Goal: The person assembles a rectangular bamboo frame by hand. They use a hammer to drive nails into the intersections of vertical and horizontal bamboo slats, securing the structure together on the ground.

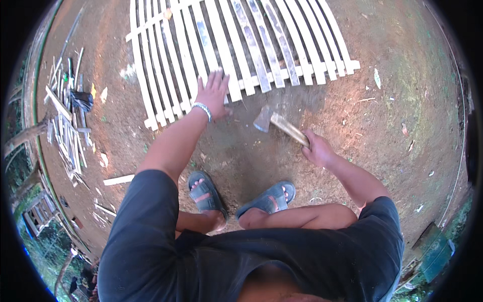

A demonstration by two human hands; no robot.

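On the left-hand pile of wood scraps (59, 103) sits a black bundle (82, 101); from here I can't tell whether it is a bag, or what it might hold. My right grip (318, 149) is closed around the lower end of the pale handle of a hatchet (288, 129), whose metal head points left, just short of the near edge of the slatted frame (224, 40). My left grip (214, 95) is spread wide, palm down with nothing clasped, over the frame's near edge, left of its middle; I can't be sure how firmly it touches the slats. A bracelet (202, 109) circles that wrist.

The frame lies flat on the ground (251, 151), its far end running out of view. On the near side the slat ends jut past the crosspiece (302, 70), which pokes out at both corners. Between that ragged edge and the two sandals (204, 195) I have a strip of brown earth to work over, and more of it opens to the right of the frame.
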